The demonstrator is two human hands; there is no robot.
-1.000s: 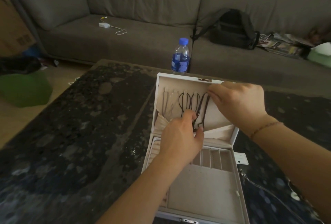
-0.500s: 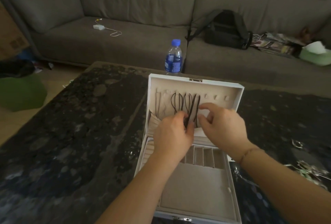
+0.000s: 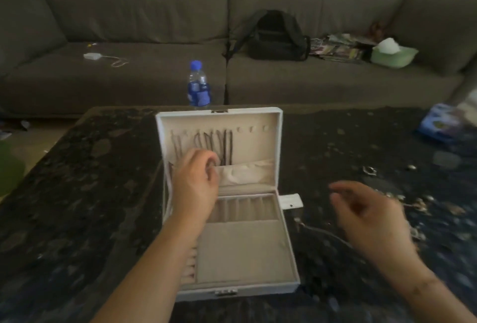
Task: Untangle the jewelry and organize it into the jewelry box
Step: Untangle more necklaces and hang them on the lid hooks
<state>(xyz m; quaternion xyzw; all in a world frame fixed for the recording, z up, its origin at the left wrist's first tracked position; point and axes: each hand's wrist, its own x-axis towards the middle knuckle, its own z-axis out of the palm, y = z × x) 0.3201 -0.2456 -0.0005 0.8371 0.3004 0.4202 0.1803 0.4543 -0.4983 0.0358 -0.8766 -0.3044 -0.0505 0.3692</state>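
Observation:
A white jewelry box [image 3: 290, 285] stands open on the dark stone table, its lid [image 3: 260, 122] upright. Several dark cord necklaces [image 3: 227, 144] hang from hooks inside the lid, above a fabric pocket [image 3: 247, 173]. My left hand [image 3: 196, 183] reaches into the lid, with its fingers curled and pinching at the cords' lower ends. My right hand [image 3: 371, 217] hovers over the table to the right of the box, blurred, with its fingers relaxed and holding nothing. A tangle of silver jewelry [image 3: 418, 204] lies just beyond it.
A thin chain [image 3: 317, 229] and a white tag [image 3: 291, 200] lie beside the box's right wall. A water bottle [image 3: 198, 85] stands behind the lid. A blue packet [image 3: 438, 121] sits at the table's far right. On the grey sofa are a black backpack [image 3: 276, 36] and magazines.
My right hand has left the lid and swung right and down over the table toward the loose jewelry. My left hand stays at the cords. The view has shifted right.

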